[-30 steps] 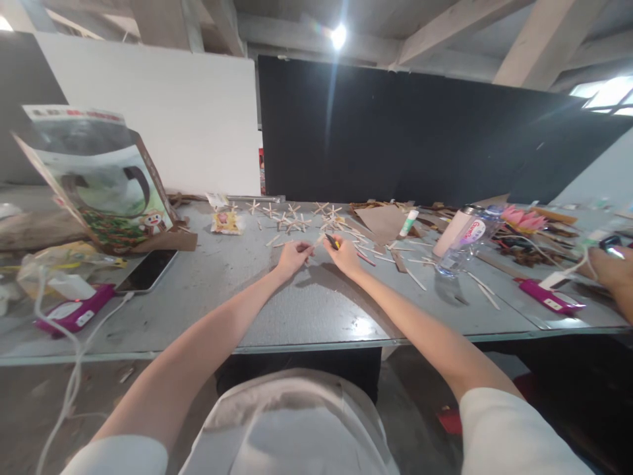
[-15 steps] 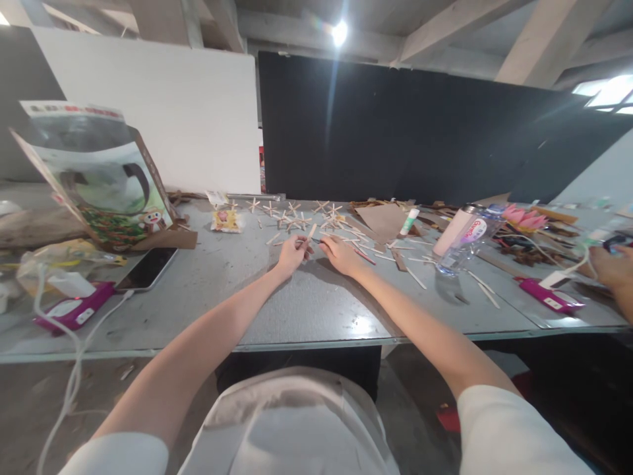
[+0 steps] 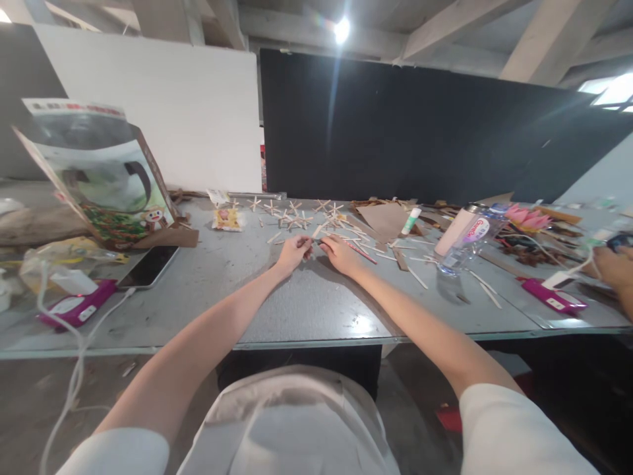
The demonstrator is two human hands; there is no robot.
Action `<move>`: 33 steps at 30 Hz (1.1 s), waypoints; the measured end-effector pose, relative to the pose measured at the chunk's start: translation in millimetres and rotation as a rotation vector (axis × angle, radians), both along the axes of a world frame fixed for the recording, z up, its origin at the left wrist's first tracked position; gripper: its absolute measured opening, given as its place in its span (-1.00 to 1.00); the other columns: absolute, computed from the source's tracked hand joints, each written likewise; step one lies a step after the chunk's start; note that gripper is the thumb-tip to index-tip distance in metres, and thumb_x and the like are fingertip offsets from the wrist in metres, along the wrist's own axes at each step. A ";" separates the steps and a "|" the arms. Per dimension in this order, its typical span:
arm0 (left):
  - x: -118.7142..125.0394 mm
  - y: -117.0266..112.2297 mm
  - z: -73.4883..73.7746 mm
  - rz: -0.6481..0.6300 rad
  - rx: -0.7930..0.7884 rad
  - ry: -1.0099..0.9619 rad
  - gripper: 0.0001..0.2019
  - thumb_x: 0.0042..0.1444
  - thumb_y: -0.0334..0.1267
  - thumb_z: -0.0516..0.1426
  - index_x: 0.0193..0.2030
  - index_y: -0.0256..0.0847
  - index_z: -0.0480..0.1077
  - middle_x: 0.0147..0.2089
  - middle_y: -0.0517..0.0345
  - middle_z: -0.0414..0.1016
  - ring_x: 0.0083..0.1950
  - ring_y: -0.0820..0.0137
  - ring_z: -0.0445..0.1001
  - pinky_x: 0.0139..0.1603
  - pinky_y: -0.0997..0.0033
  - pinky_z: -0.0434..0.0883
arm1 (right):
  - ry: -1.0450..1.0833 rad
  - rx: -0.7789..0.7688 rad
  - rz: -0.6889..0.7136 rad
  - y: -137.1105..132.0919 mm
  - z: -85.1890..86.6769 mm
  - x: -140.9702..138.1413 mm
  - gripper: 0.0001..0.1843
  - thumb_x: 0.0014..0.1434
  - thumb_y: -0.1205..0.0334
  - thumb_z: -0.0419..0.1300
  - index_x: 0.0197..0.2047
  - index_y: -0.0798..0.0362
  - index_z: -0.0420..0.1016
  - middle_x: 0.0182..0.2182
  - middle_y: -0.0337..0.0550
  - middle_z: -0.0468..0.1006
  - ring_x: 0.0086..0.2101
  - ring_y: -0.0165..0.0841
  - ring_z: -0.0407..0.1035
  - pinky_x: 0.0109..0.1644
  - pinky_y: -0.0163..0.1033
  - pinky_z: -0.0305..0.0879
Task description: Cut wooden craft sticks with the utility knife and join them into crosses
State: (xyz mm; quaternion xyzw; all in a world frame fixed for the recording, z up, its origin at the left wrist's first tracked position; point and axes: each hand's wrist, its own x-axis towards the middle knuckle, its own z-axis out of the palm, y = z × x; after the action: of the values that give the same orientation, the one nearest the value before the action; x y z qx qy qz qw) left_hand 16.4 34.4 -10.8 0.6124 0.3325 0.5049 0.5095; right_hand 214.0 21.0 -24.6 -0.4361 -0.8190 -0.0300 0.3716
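Note:
My left hand (image 3: pixel 293 254) is closed in a pinch on a thin flat wooden stick (image 3: pixel 317 231), whose pale end points up and away from me. Close beside it, my right hand (image 3: pixel 339 253) rests low over the table with fingers drawn together. A small dark bit shows at its fingertips, too small to name. A reddish pencil-like stick (image 3: pixel 363 253) lies just past the right hand; whether the hand touches it I cannot tell. Behind both hands stand several star shapes (image 3: pixel 291 218) made of crossed wooden sticks. Loose pale sticks (image 3: pixel 418 276) are scattered to the right.
A glue stick (image 3: pixel 410 221) stands on cardboard (image 3: pixel 378 219). Rightward are a clear bottle (image 3: pixel 459 247), a pink flower (image 3: pixel 527 216), a purple power strip (image 3: pixel 554 297) and another person's hand (image 3: pixel 613 267). Leftward are a phone (image 3: pixel 148 266), a cabled power strip (image 3: pixel 79 310) and a printed package (image 3: pixel 111 191).
The stick in my left hand has tilted rightward, and its end now sits nearer the right hand. My hands have otherwise barely moved.

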 end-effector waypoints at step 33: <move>-2.0 -12.6 6.1 -0.106 0.068 0.024 -0.76 0.23 -0.17 0.28 -0.40 -0.27 0.46 -0.56 0.25 0.35 -0.55 0.56 0.22 -0.49 0.54 0.17 | 0.084 -0.053 0.030 6.0 -0.6 -0.5 -0.62 0.43 0.22 0.04 0.10 0.01 0.65 -0.13 0.00 0.62 -0.07 -0.18 0.46 0.12 -0.06 0.35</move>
State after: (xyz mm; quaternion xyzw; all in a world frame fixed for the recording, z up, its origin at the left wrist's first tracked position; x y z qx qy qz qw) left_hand 14.4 21.8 -4.7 0.6521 0.2882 0.4807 0.5104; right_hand 213.4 27.0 -25.2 -0.4345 -0.8096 0.0155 0.3943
